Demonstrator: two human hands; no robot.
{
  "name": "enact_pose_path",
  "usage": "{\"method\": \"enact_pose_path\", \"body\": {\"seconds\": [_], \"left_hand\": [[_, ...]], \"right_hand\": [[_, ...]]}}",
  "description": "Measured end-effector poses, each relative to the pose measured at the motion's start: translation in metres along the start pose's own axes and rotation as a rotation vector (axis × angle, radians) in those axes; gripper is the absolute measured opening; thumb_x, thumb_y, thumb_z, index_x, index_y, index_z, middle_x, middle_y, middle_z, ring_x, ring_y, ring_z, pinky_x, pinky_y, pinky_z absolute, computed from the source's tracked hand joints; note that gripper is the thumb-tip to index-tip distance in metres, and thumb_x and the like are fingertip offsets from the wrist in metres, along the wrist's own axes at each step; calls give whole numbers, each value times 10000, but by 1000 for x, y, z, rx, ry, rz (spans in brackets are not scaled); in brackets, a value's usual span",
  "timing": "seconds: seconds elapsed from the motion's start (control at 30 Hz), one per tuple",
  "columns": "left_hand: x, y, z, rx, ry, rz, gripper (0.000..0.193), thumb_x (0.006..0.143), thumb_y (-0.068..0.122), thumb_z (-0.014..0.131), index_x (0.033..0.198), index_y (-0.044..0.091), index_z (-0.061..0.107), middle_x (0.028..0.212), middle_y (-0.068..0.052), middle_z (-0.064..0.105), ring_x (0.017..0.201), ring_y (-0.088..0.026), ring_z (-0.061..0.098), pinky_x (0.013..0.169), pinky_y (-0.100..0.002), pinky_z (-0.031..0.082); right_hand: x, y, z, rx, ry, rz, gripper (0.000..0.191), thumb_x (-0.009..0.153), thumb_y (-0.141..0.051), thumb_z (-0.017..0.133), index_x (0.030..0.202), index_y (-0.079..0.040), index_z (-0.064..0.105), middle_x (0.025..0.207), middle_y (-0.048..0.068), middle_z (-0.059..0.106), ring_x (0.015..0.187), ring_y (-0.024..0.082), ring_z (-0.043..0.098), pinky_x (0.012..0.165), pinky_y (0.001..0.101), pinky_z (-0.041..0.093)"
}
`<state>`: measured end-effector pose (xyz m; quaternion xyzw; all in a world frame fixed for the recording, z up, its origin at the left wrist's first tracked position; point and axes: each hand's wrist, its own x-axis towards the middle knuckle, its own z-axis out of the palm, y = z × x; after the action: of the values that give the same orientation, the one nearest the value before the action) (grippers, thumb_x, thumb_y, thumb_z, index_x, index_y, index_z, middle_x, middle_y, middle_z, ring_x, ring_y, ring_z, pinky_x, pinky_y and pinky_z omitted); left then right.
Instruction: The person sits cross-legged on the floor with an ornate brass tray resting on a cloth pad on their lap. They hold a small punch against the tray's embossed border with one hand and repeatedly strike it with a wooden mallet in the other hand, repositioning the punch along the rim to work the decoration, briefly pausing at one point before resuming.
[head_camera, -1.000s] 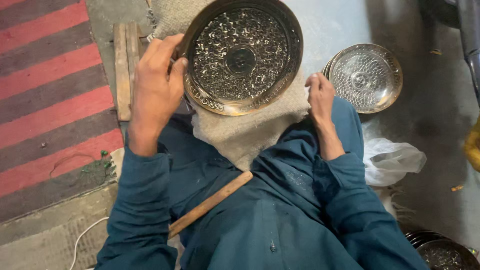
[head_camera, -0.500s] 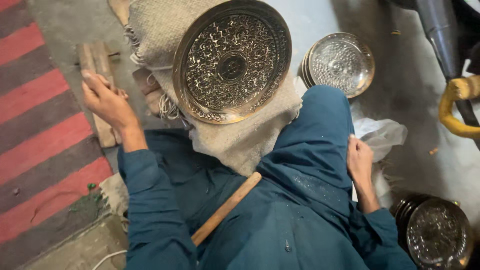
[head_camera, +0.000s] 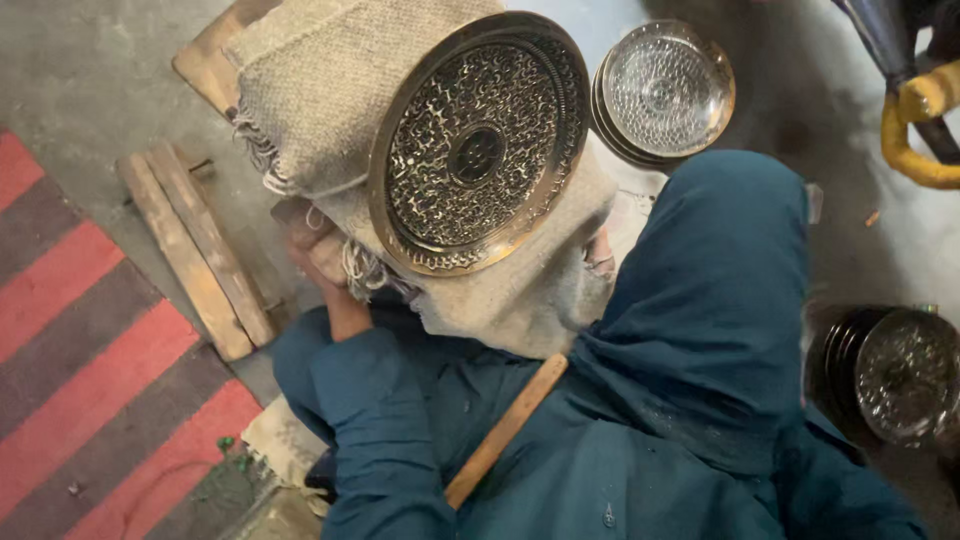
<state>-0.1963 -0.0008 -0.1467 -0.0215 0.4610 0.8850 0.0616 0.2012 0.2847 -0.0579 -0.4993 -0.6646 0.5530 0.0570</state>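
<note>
**Left hand under the cloth, right hand out of sight**

Left hand (head_camera: 318, 250): forearm bent up from the near side, fingers curled, gripping the frayed lower-left edge of the burlap cloth (head_camera: 330, 90). Right hand is not visible, so can't tell its state. Engraved brass plate (head_camera: 478, 145) lies tilted on the cloth, just right of the hand. Wooden stick (head_camera: 505, 430) lies across the lap, nearer. Wooden slats (head_camera: 195, 250) left on the floor. Stack of silver plates (head_camera: 665, 95) far right; dark plates (head_camera: 895, 375) near right.

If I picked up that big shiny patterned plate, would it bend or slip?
The engraved metal plate looks rigid, so it probably won't bend. Its polished rim could be slippery. Resting on the burlap cloth, it likely stays put rather than sliding.
</note>
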Motion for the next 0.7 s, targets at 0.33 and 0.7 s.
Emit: {"method": "enact_pose_path", "body": {"seconds": [0.33, 0.7], "left_hand": [[-6, -18, -17, 33, 86, -126, 341, 1060, 266, 466, 1128, 5, 675, 1026, -86, 720, 854, -180, 716, 745, -310, 601], [-23, 5, -22, 70, 163, -91, 354, 1104, 270, 453, 1124, -7, 672, 1047, -77, 700, 901, -159, 689, 799, -298, 584]], "right_hand": [[-79, 51, -27, 122, 26, 58, 764, 984, -607, 419, 1528, -70, 420, 1561, 140, 446, 1417, 300, 423, 1111, 441, 365], [-57, -18, -22, -10, -135, -240, 612, 1022, -451, 435, 1457, -20, 437, 1503, 157, 459, 1350, 288, 443, 1093, 421, 353]]}}
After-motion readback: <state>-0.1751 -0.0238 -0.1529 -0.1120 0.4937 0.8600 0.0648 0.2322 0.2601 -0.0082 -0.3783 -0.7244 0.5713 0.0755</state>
